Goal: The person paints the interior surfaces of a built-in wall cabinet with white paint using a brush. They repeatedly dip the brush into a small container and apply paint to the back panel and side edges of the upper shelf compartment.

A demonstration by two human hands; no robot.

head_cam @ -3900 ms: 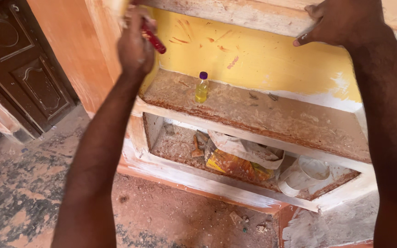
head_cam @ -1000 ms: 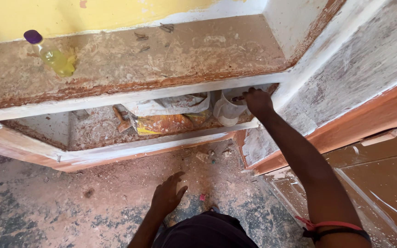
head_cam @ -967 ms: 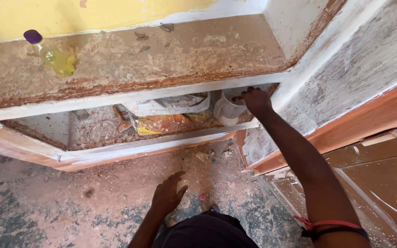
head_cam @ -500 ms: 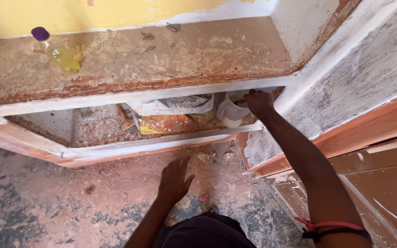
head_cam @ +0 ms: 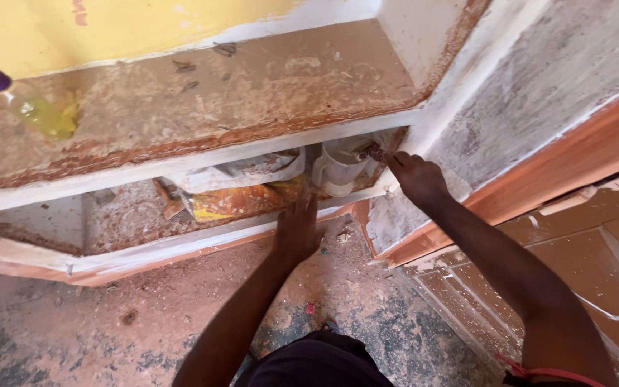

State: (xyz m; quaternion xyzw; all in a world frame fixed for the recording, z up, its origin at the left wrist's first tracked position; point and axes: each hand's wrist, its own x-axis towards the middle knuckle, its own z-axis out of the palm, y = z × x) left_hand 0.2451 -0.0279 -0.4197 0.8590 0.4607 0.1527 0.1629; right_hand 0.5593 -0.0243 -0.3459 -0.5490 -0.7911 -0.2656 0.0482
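The right hand (head_cam: 418, 175) is stretched toward the right centre of the frame, fingers pinched on a small brush (head_cam: 372, 151) beside the white jug (head_cam: 338, 170). The left hand (head_cam: 297, 228) is pressed flat, fingers together, against the lower shelf edge (head_cam: 180, 245).

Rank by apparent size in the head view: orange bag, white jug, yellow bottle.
1. Orange bag, though partly hidden.
2. White jug, beside the right hand.
3. Yellow bottle.
The jug and bottle look close in size; the bottle sits nearer the camera, so that order is unsure.
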